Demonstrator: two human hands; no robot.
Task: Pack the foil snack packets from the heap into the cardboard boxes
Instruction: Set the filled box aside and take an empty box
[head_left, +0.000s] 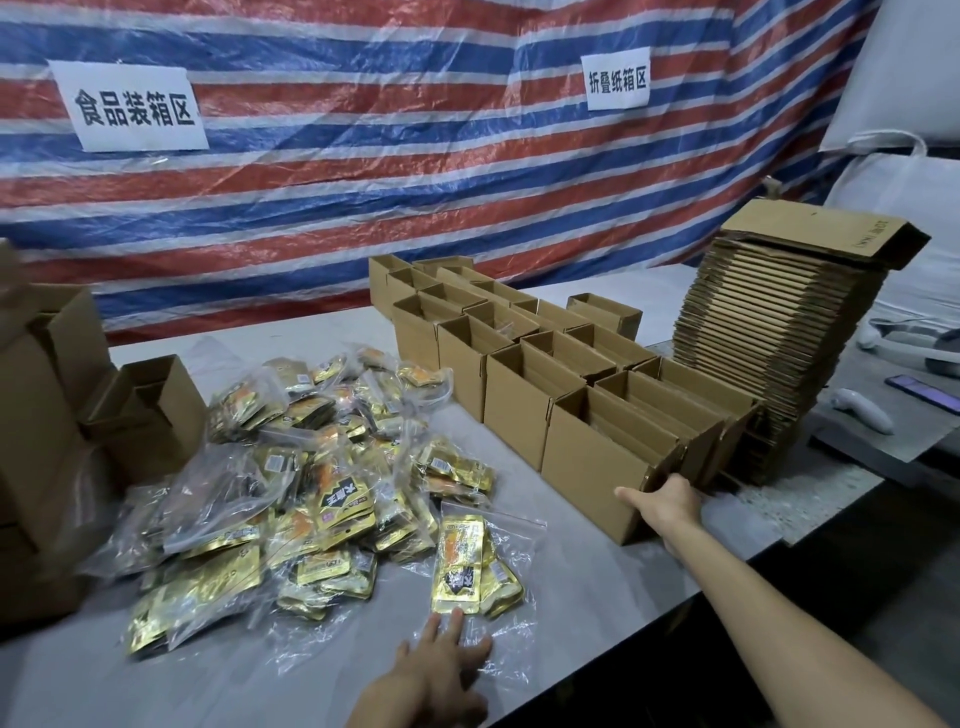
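On the table — left hand flat, right hand gripping 1 box.

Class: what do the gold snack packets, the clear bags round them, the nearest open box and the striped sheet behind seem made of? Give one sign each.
Snack packets: likely metallised foil, glossy gold, sharp glints. Clear bags: thin plastic film, see-through, crinkled. Nearest open box: matt brown cardboard, creased folds. Striped sheet: probably woven plastic tarpaulin, slight sheen.
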